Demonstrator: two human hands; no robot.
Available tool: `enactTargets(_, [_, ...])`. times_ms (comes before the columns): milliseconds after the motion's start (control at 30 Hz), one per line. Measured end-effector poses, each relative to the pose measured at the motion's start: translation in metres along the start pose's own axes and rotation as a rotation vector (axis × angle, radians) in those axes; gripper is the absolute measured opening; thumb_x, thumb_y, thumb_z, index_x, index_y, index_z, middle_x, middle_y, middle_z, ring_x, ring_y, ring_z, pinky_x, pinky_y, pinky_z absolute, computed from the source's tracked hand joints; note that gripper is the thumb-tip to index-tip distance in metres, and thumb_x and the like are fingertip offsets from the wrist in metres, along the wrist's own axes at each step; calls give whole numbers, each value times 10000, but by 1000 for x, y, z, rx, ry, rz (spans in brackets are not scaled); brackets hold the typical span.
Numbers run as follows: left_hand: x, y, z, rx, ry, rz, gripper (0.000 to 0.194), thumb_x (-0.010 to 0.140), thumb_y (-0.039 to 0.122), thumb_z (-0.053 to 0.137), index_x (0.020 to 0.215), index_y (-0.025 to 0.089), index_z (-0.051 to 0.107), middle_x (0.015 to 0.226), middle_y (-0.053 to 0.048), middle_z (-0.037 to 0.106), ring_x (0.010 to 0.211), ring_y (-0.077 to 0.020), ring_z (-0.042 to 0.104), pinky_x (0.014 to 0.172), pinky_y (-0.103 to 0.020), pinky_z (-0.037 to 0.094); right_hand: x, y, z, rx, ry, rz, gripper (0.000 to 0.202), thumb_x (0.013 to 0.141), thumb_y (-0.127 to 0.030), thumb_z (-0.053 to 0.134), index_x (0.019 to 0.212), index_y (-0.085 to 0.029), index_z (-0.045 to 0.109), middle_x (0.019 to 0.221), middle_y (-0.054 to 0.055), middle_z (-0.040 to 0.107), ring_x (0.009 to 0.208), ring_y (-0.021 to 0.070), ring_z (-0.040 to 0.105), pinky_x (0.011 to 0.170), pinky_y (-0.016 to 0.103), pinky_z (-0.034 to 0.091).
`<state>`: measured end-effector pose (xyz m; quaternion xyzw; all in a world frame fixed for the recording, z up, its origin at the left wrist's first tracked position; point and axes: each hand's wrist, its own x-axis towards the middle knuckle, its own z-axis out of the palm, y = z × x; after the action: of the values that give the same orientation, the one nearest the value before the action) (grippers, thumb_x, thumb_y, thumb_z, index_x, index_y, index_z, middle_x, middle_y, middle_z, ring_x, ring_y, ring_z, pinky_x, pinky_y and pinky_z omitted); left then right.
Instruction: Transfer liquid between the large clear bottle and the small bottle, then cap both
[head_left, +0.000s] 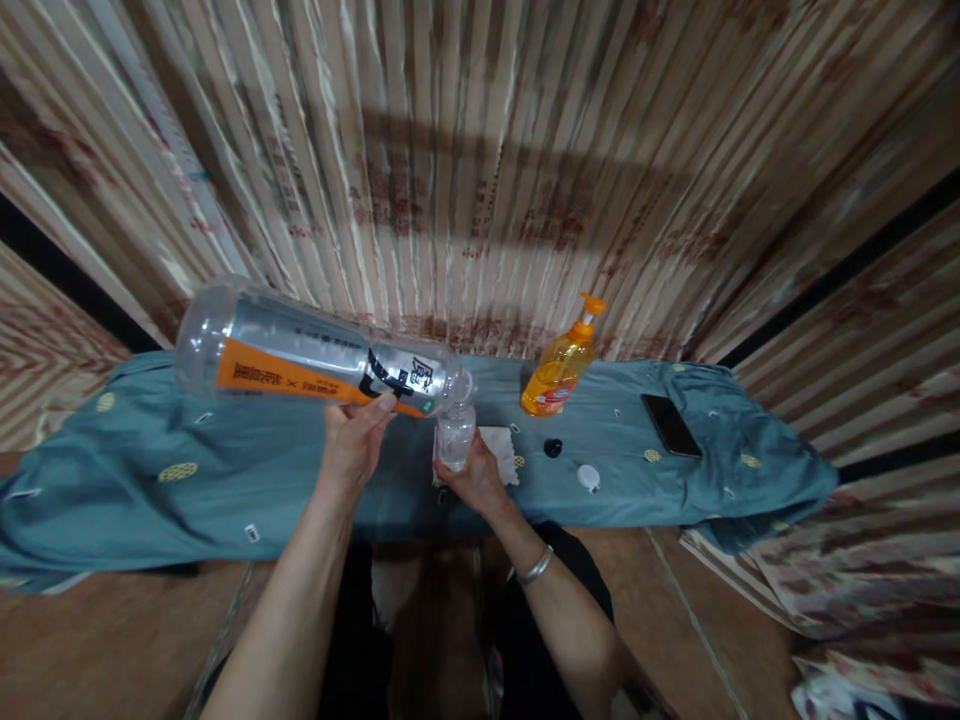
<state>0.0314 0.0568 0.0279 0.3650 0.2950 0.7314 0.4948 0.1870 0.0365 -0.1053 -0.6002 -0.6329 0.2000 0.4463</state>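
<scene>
My left hand (355,440) is closed around a large clear plastic bottle (307,350) with an orange and black label. The big bottle lies tipped nearly level, its neck pointing right. Right under that neck is a small clear bottle (455,436), held upright by my right hand (478,478). The two openings meet or nearly meet; whether they touch I cannot tell. Beneath the small bottle lies a whitish cloth or paper (500,448). Any liquid passing between the bottles is too unclear to make out.
A pump bottle (553,378) with orange liquid stands right of my hands. Nearer me lie a black cap (553,447) and a white round lid (589,477). Farther right is a dark phone (670,425). A teal cloth (300,510) covers the narrow table; a patterned curtain (480,180) hangs behind.
</scene>
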Motion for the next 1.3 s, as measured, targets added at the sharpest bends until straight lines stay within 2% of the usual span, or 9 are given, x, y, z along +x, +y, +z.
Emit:
enactTargets(167, [0, -1, 0, 2, -23, 11, 532, 445, 374, 948, 883, 231, 681, 724, 23, 715, 670, -202, 718, 748, -399, 601, 0, -1, -2, -2, -3, -1, 648, 712, -264, 741, 1310, -156, 516, 1145, 131, 712, 1082, 315, 698, 947, 445, 578])
enactTargets(300, [-1, 0, 0, -6, -29, 4, 632, 461, 362, 950, 1017, 242, 675, 751, 21, 728, 709, -213, 729, 760, -390, 595, 0, 0, -1, -1, -3, -16, 629, 723, -272, 737, 1305, -181, 515, 1148, 113, 711, 1068, 300, 702, 950, 437, 574])
enactTargets(467, [-1, 0, -1, -13, 0, -10, 610, 438, 354, 955, 970, 227, 686, 723, 27, 717, 653, -185, 706, 745, -367, 593, -1, 4, 1, 0, -3, -20, 619, 724, -277, 744, 1297, -197, 523, 1141, 106, 711, 1049, 297, 704, 958, 446, 566])
enactTargets(633, [-1, 0, 0, -17, -5, -18, 576, 441, 336, 949, 949, 233, 698, 736, 19, 726, 687, -194, 715, 739, -362, 596, -1, 3, 1, -5, 13, -37, 645, 714, -277, 739, 1313, -194, 513, 1155, 110, 707, 1071, 302, 696, 954, 446, 564])
enactTargets(867, [-2, 3, 4, -24, -5, -2, 606, 419, 339, 955, 959, 239, 700, 714, 19, 721, 670, -192, 712, 698, -334, 599, -1, -4, -3, -11, -6, 0, 639, 706, -260, 743, 1302, -188, 523, 1116, 105, 716, 1037, 301, 707, 916, 428, 582])
enactTargets(1067, [-1, 2, 2, -20, -11, -5, 658, 422, 338, 961, 1013, 232, 693, 724, 15, 723, 680, -186, 707, 722, -335, 597, -1, -4, -3, -21, 4, -34, 609, 721, -253, 731, 1290, -186, 525, 1117, 103, 713, 1041, 294, 706, 927, 420, 581])
enactTargets(1300, [-1, 6, 2, -9, -24, 5, 636, 420, 346, 963, 980, 234, 683, 696, 20, 711, 660, -174, 695, 710, -314, 596, 0, -3, -2, -15, -2, -38, 643, 711, -249, 733, 1311, -189, 510, 1145, 104, 708, 1067, 290, 700, 944, 418, 577])
